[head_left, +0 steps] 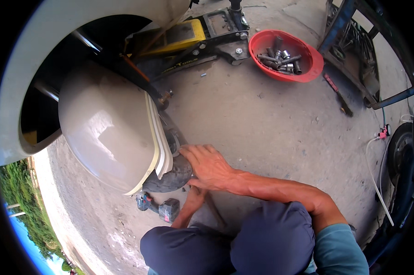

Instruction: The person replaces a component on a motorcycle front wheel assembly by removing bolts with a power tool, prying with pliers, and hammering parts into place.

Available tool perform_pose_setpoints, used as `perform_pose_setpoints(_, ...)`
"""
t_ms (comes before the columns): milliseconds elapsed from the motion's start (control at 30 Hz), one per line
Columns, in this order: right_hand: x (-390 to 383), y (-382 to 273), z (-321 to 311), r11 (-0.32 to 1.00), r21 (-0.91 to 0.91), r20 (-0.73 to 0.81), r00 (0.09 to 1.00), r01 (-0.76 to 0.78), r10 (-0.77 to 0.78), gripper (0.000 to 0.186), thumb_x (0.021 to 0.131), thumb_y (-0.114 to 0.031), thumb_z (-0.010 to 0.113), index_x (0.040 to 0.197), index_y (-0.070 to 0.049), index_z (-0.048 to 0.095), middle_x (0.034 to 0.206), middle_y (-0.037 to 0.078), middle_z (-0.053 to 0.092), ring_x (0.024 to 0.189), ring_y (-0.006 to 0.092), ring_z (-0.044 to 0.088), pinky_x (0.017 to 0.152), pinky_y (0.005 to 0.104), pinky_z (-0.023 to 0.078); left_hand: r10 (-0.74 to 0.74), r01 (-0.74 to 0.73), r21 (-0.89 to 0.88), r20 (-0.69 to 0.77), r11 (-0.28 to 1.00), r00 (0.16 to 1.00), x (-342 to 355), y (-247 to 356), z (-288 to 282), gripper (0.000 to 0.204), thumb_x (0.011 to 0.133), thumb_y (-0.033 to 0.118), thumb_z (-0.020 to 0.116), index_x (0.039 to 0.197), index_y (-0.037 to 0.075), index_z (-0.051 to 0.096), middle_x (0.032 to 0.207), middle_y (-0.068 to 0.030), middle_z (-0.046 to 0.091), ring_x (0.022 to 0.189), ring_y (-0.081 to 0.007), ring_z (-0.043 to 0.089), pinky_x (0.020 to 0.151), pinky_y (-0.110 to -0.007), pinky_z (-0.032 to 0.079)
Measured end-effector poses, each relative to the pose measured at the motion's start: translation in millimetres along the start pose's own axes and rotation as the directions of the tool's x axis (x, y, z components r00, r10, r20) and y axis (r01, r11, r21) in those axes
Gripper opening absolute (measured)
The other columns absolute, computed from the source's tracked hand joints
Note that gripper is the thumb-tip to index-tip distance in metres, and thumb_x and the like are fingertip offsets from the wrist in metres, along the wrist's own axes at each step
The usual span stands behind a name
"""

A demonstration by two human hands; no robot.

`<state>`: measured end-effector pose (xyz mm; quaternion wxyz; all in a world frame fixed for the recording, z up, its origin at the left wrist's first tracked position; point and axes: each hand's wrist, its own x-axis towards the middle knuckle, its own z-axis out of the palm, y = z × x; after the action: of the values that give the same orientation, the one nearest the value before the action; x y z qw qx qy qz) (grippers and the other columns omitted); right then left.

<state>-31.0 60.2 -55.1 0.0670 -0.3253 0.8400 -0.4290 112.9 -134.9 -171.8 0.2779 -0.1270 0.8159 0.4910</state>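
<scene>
A glossy beige dome-shaped shell (108, 123) with a layered white and cream edge stands in front of a vehicle's open wheel arch. Under its edge shows a dark, rounded, tyre-like part (172, 178). My right hand (209, 166) reaches across from the right and lies closed over that part's near side, fingers pointing up and left. Just below is my left hand (196, 196), close to the underside of the same part; its fingers are mostly hidden. A brownish bar (215, 210) slants from beside my hands toward my knees.
A blue and black cordless power tool (157, 207) lies left of my left forearm. Beyond are a black and yellow floor jack (170, 39) and a red hard hat (314, 62) holding several sockets. A red-handled brush (337, 94), a metal frame (344, 27) and a hose (376, 183) are at right.
</scene>
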Motion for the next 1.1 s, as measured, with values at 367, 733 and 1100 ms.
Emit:
perform_pose_setpoints(367,-6,32,18,0.999,-0.024,-0.030,0.999,0.043,-0.044,0.098,0.066,-0.026,0.088,0.148,-0.001,0.040,0.147,0.016,0.048,0.129,0.0319,0.052,0.105,0.0473,0.040,-0.247,0.252,-0.091,0.059,0.963,0.967,6,7,9,0.048,0.101,0.022,0.065,0.131,-0.013,0.051,0.111,-0.0172,0.065,0.101,-0.0233,0.061,0.091,-0.037,0.049)
perform_pose_setpoints(733,-103,117,-99,0.951,-0.176,-0.146,0.962,-0.255,0.231,0.057,0.094,-0.027,0.071,0.141,-0.004,0.049,0.136,0.016,0.056,0.128,0.0370,0.053,0.108,0.0486,0.041,-0.229,0.242,-0.075,0.158,0.967,0.961,21,-50,-9,0.037,0.097,0.032,0.069,0.110,-0.002,0.059,0.104,-0.0155,0.062,0.093,-0.0232,0.059,0.082,-0.040,0.047)
perform_pose_setpoints(1100,-198,248,-359,0.689,-0.187,-0.816,0.501,-0.700,0.288,0.033,0.098,-0.014,0.058,0.126,0.001,0.064,0.121,0.023,0.066,0.113,0.0427,0.063,0.098,0.0457,0.050,-0.166,0.173,-0.057,0.115,0.983,0.979,0,-6,-8,0.046,0.103,0.043,0.064,0.082,0.002,0.068,0.067,-0.0008,0.060,0.060,-0.0122,0.050,0.055,-0.032,0.041)
